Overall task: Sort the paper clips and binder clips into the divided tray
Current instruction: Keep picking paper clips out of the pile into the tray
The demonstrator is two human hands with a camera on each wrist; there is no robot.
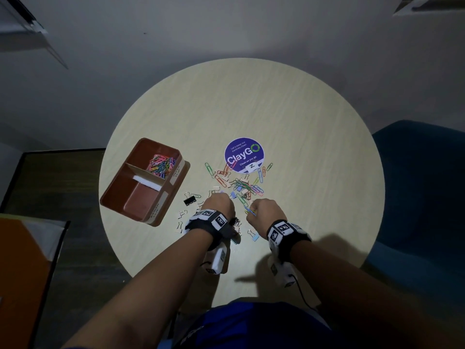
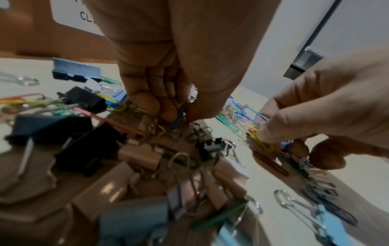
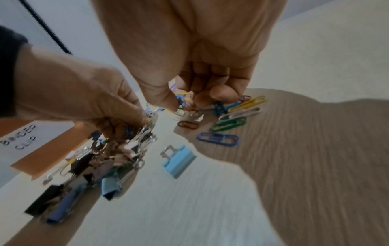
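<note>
The left hand (image 1: 218,203) is curling its fingers round a bunch of clips, and the right hand (image 1: 266,210) is pinching several coloured paper clips (image 1: 251,211). Both are hovering at the six o'clock edge of the loose clip pile (image 1: 239,183) on the round table (image 1: 289,127). The divided tray (image 1: 130,195) is sitting at nine o'clock, with paper clips filling its far compartment (image 1: 162,163).

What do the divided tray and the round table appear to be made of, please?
Divided tray: likely cardboard or thin board, matte reddish-brown, with a pale raw-looking divider edge and paper labels. Round table: seemingly pale wood-look laminate, smooth, with faint printed grain; solid wood cannot be ruled out.
</note>
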